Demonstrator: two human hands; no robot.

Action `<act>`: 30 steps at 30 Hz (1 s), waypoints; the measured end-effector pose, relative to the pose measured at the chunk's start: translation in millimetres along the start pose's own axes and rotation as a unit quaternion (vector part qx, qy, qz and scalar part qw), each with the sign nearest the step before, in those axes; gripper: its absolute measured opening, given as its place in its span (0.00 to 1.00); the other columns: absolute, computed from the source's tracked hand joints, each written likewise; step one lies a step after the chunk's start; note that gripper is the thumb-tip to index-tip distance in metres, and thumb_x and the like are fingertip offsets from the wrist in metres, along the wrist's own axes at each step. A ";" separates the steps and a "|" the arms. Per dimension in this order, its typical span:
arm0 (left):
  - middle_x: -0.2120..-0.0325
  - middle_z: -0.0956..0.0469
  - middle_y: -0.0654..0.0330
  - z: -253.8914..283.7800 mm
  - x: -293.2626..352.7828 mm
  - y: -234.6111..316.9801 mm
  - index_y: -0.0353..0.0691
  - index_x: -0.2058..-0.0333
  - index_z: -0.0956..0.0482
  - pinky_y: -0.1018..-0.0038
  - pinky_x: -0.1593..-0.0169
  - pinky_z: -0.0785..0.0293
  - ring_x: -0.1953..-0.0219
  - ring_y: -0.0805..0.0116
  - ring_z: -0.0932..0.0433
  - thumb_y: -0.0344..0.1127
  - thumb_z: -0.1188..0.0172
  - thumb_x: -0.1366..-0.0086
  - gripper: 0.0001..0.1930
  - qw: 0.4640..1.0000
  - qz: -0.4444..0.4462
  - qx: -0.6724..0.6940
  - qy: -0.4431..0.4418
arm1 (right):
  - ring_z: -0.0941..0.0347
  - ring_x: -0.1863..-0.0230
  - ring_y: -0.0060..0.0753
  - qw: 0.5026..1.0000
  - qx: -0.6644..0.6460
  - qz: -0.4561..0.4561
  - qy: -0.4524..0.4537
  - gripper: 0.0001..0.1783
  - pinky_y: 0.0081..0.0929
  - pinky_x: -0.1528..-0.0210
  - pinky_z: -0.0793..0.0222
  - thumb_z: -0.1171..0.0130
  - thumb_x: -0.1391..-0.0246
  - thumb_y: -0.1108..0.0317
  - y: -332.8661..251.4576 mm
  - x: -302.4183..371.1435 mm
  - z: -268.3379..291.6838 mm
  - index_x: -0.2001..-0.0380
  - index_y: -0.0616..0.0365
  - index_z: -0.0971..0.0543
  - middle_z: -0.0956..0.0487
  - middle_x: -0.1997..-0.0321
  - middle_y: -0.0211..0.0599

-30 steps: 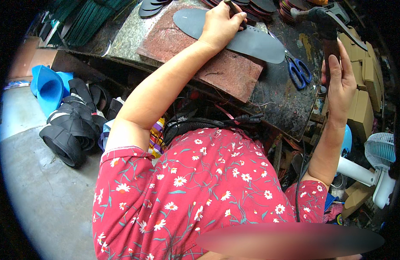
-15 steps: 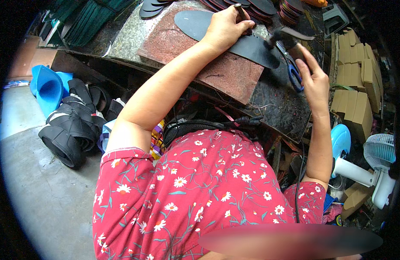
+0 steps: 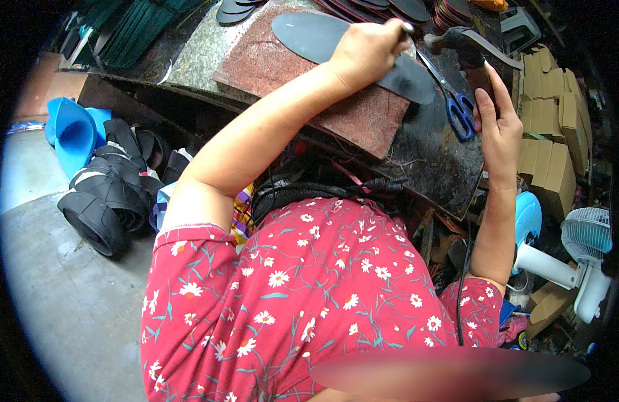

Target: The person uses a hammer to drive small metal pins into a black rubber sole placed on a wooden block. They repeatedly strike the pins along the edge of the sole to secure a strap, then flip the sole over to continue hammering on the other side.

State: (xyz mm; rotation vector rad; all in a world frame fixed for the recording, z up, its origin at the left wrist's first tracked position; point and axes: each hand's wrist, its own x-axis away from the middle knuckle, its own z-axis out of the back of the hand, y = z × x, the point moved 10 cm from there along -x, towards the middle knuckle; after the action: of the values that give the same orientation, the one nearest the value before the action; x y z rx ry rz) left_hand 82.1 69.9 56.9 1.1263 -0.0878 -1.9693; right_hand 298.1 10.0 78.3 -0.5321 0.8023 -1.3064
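My left hand (image 3: 368, 59) is closed around a rod-like punch (image 3: 408, 28), most of it hidden in the fist; its metal end shows at the top. The hand is over a dark grey, long oval sole piece (image 3: 304, 35), which lies on a reddish stone slab (image 3: 256, 59). My right hand (image 3: 501, 130) grips a hammer (image 3: 471, 48) by its handle, raised to the right of the punch. The hammer head has a blunt face and a long curved tail. Blue-handled scissors (image 3: 460, 115) lie on the bench between the slab and my right hand.
Stacks of cut soles (image 3: 237, 12) stand along the bench's far side. Cardboard boxes (image 3: 549, 161) and a white fan (image 3: 586, 234) are at the right. Black rolled material (image 3: 98, 218) and a blue sheet (image 3: 71, 134) lie on the floor at the left.
My left hand has shifted right along the sole piece with the punch and turned over. My right hand has moved the hammer up and right, uncovering the scissors more.
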 end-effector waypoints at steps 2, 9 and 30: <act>0.75 0.18 0.51 5.5 -0.9 -12.8 0.38 0.65 0.22 0.64 0.67 0.21 0.73 0.56 0.17 0.37 0.35 0.38 0.09 0.999 0.044 0.005 0.025 | 0.21 0.50 0.31 0.997 0.064 0.041 0.002 0.24 0.28 0.51 0.27 0.43 0.35 0.57 -0.4 -0.7 -4.1 0.37 0.45 0.27 0.19 0.46 0.40; 0.70 0.20 0.60 20.5 10.8 -93.4 0.38 0.63 0.28 0.75 0.63 0.20 0.68 0.73 0.20 0.31 0.42 0.31 0.04 0.836 0.264 0.465 0.125 | 0.20 0.55 0.55 0.980 0.192 0.044 -0.022 0.24 0.42 0.58 0.26 0.46 0.36 0.48 1.7 -3.0 -26.3 0.38 0.30 0.28 0.17 0.58 0.49; 0.78 0.21 0.49 20.3 -0.4 -6.8 0.39 0.64 0.25 0.58 0.66 0.22 0.71 0.47 0.18 0.38 0.35 0.40 0.12 0.999 -0.009 -0.040 -0.016 | 0.36 0.78 0.14 0.964 -0.034 0.256 0.057 0.23 0.13 0.75 0.37 0.45 0.33 0.65 -103.0 -3.6 14.0 0.36 0.50 0.28 0.23 0.71 0.30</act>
State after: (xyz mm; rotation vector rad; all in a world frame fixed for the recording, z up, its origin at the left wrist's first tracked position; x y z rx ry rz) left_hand 63.0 68.0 66.3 1.0467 -0.0159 -1.9898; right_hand 243.4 -8.9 164.7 -0.2743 1.0049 -0.8372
